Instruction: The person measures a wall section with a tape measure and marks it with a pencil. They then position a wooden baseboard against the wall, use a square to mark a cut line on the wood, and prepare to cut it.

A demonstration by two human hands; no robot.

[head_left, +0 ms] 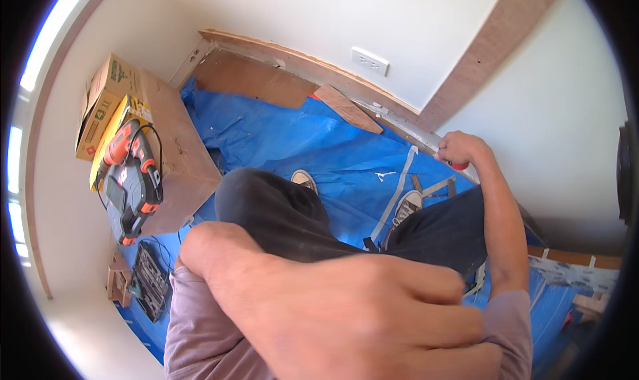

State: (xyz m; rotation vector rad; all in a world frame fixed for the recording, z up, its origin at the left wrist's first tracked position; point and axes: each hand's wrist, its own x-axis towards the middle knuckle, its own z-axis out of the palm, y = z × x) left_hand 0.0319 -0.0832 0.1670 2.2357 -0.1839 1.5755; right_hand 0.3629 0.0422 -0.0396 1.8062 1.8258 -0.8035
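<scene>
White wall (299,20) ahead; blue sheet (266,130) underfoot. Pale strip (423,135) along the wall's foot. Wooden box (186,157) on my left, cartons (100,130) and orange-and-black power tool (120,143) on it. My left hand (373,307) looms near, fingers curled; cannot tell whether it grips anything. My right hand (461,148), beside the pale strip, is clamped on a red object (459,166), mostly hidden.

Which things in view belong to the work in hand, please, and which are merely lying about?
Seemingly in use:
red-handled tool, in the right hand
wall base strip
blue floor sheeting

Apparently lying about:
orange power tool
cardboard box
open tool case
wood offcut
</scene>
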